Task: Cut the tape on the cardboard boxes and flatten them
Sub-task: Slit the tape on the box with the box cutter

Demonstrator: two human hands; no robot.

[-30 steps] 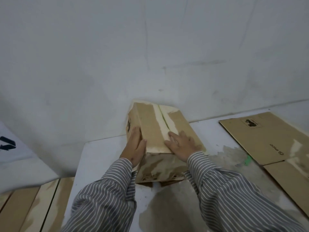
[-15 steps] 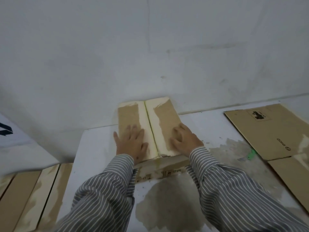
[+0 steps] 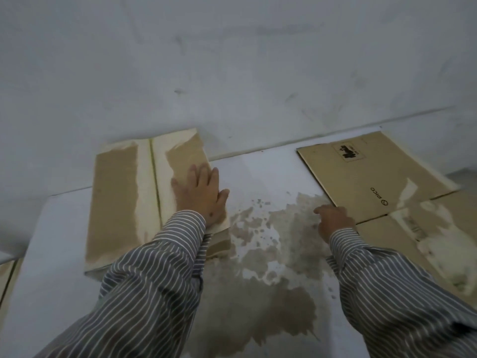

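Observation:
A flattened brown cardboard box (image 3: 113, 202) with torn pale strips lies on the white table against the wall. My left hand (image 3: 200, 195) presses flat on its right flap, fingers straight. My right hand (image 3: 334, 220) is off the box, over the stained table at the near corner of a second flattened cardboard box (image 3: 374, 177). Its fingers are loosely curled and hold nothing, with the index finger pointing left. No cutting tool is visible.
Another flat cardboard sheet (image 3: 426, 241) lies below the printed one at the right. The white table (image 3: 51, 254) has a large brown stain (image 3: 271, 267) in the middle. A grey wall (image 3: 232, 73) rises directly behind. Flat cardboard pieces (image 3: 6, 280) lie off the table's left edge.
The box has gone from a standing shape to lying flat. My left hand shifted onto the right flap. My right hand left the box and moved right to the other cardboard.

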